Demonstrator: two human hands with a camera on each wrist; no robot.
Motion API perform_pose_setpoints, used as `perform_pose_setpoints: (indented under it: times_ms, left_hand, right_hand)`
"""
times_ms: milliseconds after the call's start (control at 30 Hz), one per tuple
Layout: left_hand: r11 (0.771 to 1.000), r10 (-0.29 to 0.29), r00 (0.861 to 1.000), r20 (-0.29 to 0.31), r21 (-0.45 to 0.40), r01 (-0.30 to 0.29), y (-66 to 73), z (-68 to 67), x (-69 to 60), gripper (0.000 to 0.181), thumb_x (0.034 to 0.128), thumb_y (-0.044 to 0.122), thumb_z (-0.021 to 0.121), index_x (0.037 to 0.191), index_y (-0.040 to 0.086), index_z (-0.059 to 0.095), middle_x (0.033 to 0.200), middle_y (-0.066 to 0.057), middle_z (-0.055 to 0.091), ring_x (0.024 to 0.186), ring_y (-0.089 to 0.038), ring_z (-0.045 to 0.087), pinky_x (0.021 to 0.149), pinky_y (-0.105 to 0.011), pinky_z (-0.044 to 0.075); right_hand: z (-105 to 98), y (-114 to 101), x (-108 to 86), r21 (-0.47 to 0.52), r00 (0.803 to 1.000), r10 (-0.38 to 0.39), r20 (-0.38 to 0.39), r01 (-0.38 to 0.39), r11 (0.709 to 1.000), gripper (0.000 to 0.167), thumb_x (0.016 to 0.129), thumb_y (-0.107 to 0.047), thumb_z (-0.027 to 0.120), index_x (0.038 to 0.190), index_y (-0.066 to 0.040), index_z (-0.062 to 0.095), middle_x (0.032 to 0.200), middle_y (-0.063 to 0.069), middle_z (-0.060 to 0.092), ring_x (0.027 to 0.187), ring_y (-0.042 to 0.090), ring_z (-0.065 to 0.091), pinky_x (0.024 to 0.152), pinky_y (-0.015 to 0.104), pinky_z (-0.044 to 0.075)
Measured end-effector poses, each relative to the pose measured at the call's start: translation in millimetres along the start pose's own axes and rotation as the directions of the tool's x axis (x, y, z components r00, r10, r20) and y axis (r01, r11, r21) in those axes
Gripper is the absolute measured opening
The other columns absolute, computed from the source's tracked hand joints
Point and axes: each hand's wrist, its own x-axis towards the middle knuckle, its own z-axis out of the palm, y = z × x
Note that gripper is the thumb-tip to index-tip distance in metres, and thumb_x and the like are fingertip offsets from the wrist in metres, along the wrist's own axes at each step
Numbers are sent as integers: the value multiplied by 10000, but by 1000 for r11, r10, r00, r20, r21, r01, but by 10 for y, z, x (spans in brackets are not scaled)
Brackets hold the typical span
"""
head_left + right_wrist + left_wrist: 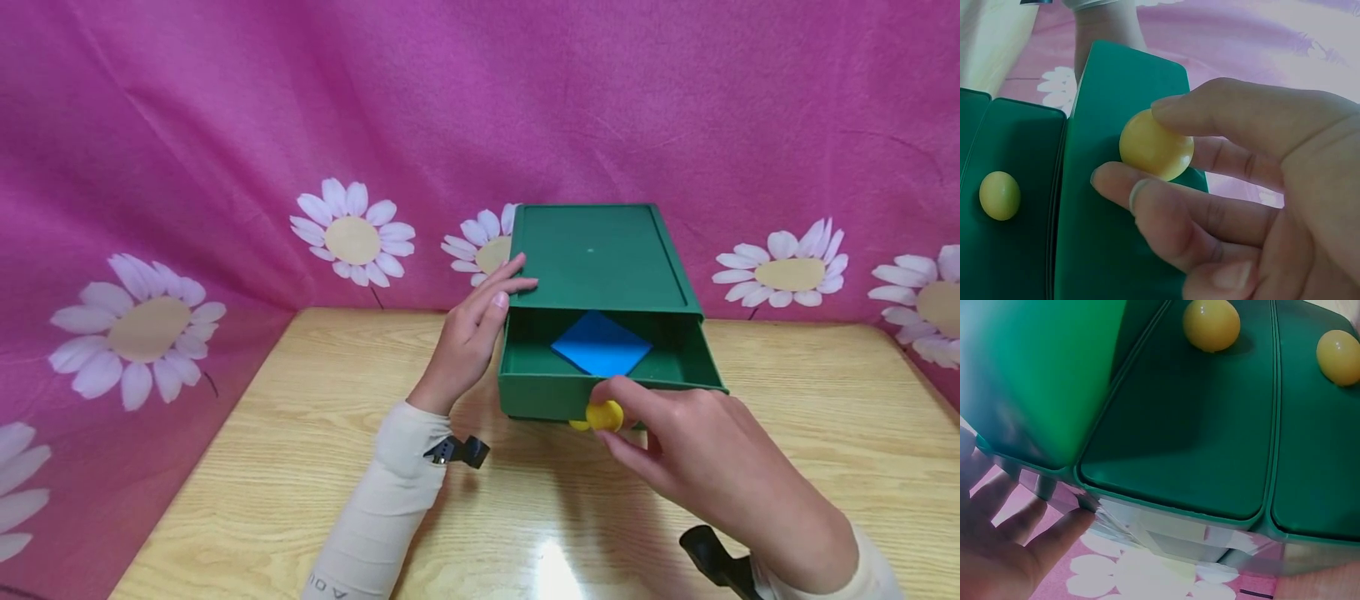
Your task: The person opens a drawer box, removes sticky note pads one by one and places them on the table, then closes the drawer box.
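Observation:
A small green drawer cabinet (600, 258) stands on the table with its top drawer (540, 396) pulled out. Inside that drawer lies a flat blue square (602, 344), turned cornerwise. My right hand (712, 450) pinches the round yellow knob (1157, 147) on the drawer's front between thumb and fingers. Against the cabinet's left side rests my left hand (472, 333), its fingers extended and two fingertips reaching the top edge. The left wrist view shows that hand (1007, 550) spread beside the cabinet's side wall.
Two lower drawers with yellow knobs (1212, 325) are closed beneath the pulled-out one. The wooden table (337, 400) extends around the cabinet. Behind it hangs a pink cloth (450, 100) printed with white daisies.

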Motion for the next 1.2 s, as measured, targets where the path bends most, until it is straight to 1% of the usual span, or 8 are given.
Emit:
perform_pose_setpoints:
  times_ms: [67, 167, 300, 367, 433, 700, 1000, 1200]
  left_hand:
    - [1000, -5, 1000, -8, -5, 5, -8, 2, 3, 370, 1042, 115, 335, 1303, -9, 566, 1515, -123, 380, 1430, -232, 281, 1106, -371, 331]
    - [1000, 4, 1000, -17, 0, -4, -170, 19, 13, 367, 1045, 131, 346, 1318, 36, 572, 1523, -82, 376, 1430, -195, 282, 1098, -346, 341]
    - [999, 22, 999, -28, 27, -21, -395, 39, 23, 368, 1054, 201, 350, 1337, 139, 577, 1537, 27, 358, 1427, -112, 269, 1085, -321, 354]
    - [999, 16, 999, -32, 30, -15, -400, 35, 24, 366, 1053, 196, 353, 1336, 146, 578, 1538, 38, 353, 1424, -92, 265, 1087, -332, 354]
    - [999, 10, 999, -37, 37, -8, -407, 30, 25, 364, 1054, 236, 356, 1334, 185, 582, 1536, 74, 350, 1418, -63, 264, 1080, -324, 362]
    - [1000, -19, 999, -36, 19, 20, -413, 29, 12, 364, 1052, 279, 360, 1320, 199, 593, 1544, 66, 339, 1419, -52, 252, 1071, -322, 372]
    - [1000, -9, 999, -38, 20, 9, -418, 27, 15, 357, 1051, 272, 367, 1307, 192, 603, 1536, 43, 359, 1418, -66, 268, 1073, -326, 371]
    - [1000, -4, 999, -37, 14, 4, -417, 31, 19, 355, 1052, 259, 364, 1306, 189, 601, 1537, 43, 357, 1416, -60, 267, 1076, -328, 368]
  right_hand:
    - [0, -2, -3, 0, 1000, -2, -5, 2, 1000, 304, 732, -203, 808, 929, -284, 592, 632, -230, 491, 513, -83, 375, 443, 166, 333]
    - [-3, -6, -6, -3, 1000, -4, -6, 4, 1000, 302, 732, -203, 805, 926, -285, 588, 627, -233, 482, 513, -85, 374, 443, 165, 328]
    - [-3, -11, -7, -4, 1000, -12, -9, 12, 1000, 299, 731, -198, 801, 920, -283, 586, 621, -234, 474, 512, -86, 373, 441, 162, 325]
    - [-2, -15, -7, -3, 1000, -14, -10, 14, 1000, 302, 727, -195, 802, 917, -284, 584, 620, -235, 473, 513, -87, 374, 440, 161, 325]
    - [1, -19, -5, -4, 1000, -18, -15, 18, 1000, 297, 728, -194, 798, 913, -284, 584, 616, -236, 468, 515, -87, 375, 439, 162, 324]
    - [-2, -38, -24, -6, 1000, -7, -4, 7, 1000, 313, 725, -200, 811, 923, -297, 589, 611, -244, 462, 512, -90, 370, 437, 154, 319]
    - [-16, -68, -50, -11, 999, 21, 29, -20, 1000, 343, 720, -222, 830, 955, -310, 595, 605, -249, 442, 503, -91, 346, 437, 152, 310]
    - [-35, -89, -68, -16, 1000, 11, 21, -11, 1000, 338, 722, -223, 828, 949, -316, 594, 609, -248, 433, 500, -89, 335, 434, 149, 299]
